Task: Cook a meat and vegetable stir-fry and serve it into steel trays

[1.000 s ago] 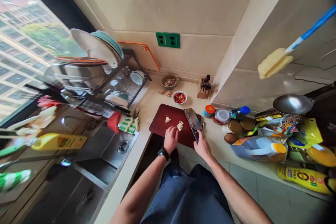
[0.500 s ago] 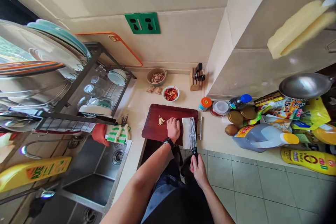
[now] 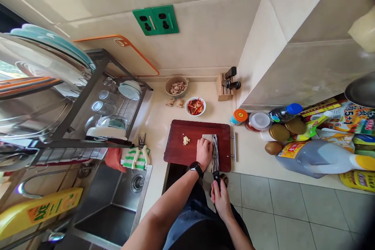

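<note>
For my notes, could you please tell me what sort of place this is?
It looks like a home kitchen: a steel sink, a dish rack, and a wooden knife block.

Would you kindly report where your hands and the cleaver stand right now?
Right hand gripping cleaver; left hand resting on it. Minced garlic on cutting board. Chili bowl beyond.

The left hand (image 3: 204,153) lies palm down, ahead of the right hand (image 3: 221,200), which curls closed.
</note>
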Demonstrator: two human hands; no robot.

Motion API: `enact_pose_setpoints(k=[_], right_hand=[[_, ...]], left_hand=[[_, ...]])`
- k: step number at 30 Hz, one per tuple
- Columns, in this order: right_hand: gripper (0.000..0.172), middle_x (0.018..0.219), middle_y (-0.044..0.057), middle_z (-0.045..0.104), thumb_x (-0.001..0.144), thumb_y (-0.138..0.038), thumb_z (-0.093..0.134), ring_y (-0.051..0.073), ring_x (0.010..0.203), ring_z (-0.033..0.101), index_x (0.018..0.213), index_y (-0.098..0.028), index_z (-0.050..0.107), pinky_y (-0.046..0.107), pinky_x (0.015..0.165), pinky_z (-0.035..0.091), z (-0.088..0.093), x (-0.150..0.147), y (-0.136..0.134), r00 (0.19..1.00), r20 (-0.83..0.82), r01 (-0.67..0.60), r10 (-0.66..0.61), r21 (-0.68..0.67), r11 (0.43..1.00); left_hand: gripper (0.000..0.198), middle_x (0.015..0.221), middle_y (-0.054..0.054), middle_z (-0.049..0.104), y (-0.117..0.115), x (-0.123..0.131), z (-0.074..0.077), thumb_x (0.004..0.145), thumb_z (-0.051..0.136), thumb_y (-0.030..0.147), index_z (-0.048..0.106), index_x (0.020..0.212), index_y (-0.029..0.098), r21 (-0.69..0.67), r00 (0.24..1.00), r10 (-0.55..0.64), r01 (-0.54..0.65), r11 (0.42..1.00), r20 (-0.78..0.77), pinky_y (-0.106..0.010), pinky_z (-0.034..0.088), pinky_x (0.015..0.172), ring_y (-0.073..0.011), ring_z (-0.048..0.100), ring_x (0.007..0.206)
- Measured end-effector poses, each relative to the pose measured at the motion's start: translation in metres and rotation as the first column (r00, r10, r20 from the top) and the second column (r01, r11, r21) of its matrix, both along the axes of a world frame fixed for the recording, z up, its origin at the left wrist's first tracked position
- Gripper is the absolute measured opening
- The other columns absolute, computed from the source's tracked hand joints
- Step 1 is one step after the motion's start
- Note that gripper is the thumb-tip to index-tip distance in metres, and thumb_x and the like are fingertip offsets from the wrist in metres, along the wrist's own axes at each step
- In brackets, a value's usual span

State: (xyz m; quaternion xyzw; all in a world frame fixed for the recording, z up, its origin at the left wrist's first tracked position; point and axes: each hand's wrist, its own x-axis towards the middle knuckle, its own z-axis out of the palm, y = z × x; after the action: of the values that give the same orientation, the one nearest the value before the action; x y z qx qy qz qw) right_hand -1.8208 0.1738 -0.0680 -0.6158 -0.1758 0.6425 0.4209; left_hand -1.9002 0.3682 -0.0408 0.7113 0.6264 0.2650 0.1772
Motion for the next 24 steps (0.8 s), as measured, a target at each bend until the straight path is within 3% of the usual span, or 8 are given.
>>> enact_pose_setpoints(k=[6,9,12,15,18,21,24], right_hand=[[0.057,0.072,-0.003,0.056,0.08,-0.076,0.068,0.008,0.046,0.04,0.098,-0.023,0.059,0.02,0.038,0.03,0.028,0.0,0.002,0.995,-0.069,0.065,-0.071,-0.076,0.995],[0.057,0.076,-0.001,0.058,0.081,-0.074,0.07,0.007,0.046,0.039,0.105,-0.024,0.06,0.021,0.038,0.03,0.05,-0.002,0.009,0.992,-0.082,0.095,-0.1,-0.069,0.993],[0.056,0.077,-0.002,0.057,0.082,-0.073,0.069,0.006,0.046,0.037,0.106,-0.024,0.059,0.019,0.038,0.03,0.072,-0.005,0.032,0.992,-0.077,0.101,-0.104,-0.039,0.994],[0.053,0.074,-0.005,0.054,0.084,-0.072,0.068,0.006,0.046,0.038,0.102,-0.024,0.058,0.018,0.038,0.03,0.093,-0.011,0.079,0.995,-0.054,0.086,-0.083,0.047,0.995],[0.05,0.072,-0.006,0.05,0.085,-0.071,0.068,0.006,0.048,0.039,0.095,-0.023,0.055,0.017,0.039,0.03,0.11,-0.025,0.145,0.997,-0.049,0.073,-0.067,0.143,0.987],[0.052,0.071,-0.007,0.048,0.084,-0.072,0.068,0.006,0.049,0.041,0.089,-0.023,0.051,0.016,0.039,0.031,0.116,-0.042,0.21,0.995,-0.049,0.09,-0.082,0.191,0.977],[0.052,0.067,-0.007,0.048,0.084,-0.073,0.066,0.007,0.048,0.042,0.086,-0.024,0.049,0.017,0.039,0.033,0.11,-0.046,0.246,0.996,0.034,0.079,-0.087,0.188,0.979]], left_hand=[[0.02,0.094,-0.007,0.061,0.0,-0.004,0.01,0.103,0.055,0.023,0.059,0.084,0.022,-0.04,0.997,-0.04,0.043,0.998,0.073,-0.037,0.043,0.083,-0.0236,0.051,0.09],[0.02,0.093,-0.007,0.06,0.009,-0.002,0.028,0.103,0.055,0.023,0.058,0.083,0.022,-0.019,0.991,-0.048,0.051,0.999,0.121,-0.037,0.043,0.082,-0.023,0.052,0.089],[0.02,0.093,-0.007,0.06,0.032,-0.004,0.052,0.103,0.055,0.023,0.058,0.084,0.022,0.022,0.987,-0.059,0.056,0.998,0.152,-0.037,0.043,0.082,-0.0228,0.051,0.088],[0.019,0.091,-0.007,0.06,0.076,-0.012,0.072,0.102,0.057,0.023,0.058,0.083,0.022,0.076,0.982,-0.059,0.046,0.996,0.181,-0.037,0.044,0.082,-0.0229,0.052,0.089],[0.019,0.092,-0.006,0.061,0.14,-0.024,0.08,0.1,0.06,0.024,0.058,0.081,0.022,0.136,0.977,-0.066,0.039,0.99,0.204,-0.037,0.045,0.086,-0.0228,0.055,0.091],[0.021,0.09,-0.006,0.061,0.203,-0.037,0.074,0.099,0.062,0.023,0.058,0.078,0.022,0.131,0.981,-0.056,0.032,0.991,0.185,-0.037,0.046,0.087,-0.0224,0.056,0.091],[0.019,0.089,-0.005,0.062,0.243,-0.049,0.059,0.097,0.063,0.021,0.059,0.079,0.021,0.052,0.986,-0.073,0.066,0.996,0.153,-0.035,0.047,0.085,-0.0218,0.059,0.09]])
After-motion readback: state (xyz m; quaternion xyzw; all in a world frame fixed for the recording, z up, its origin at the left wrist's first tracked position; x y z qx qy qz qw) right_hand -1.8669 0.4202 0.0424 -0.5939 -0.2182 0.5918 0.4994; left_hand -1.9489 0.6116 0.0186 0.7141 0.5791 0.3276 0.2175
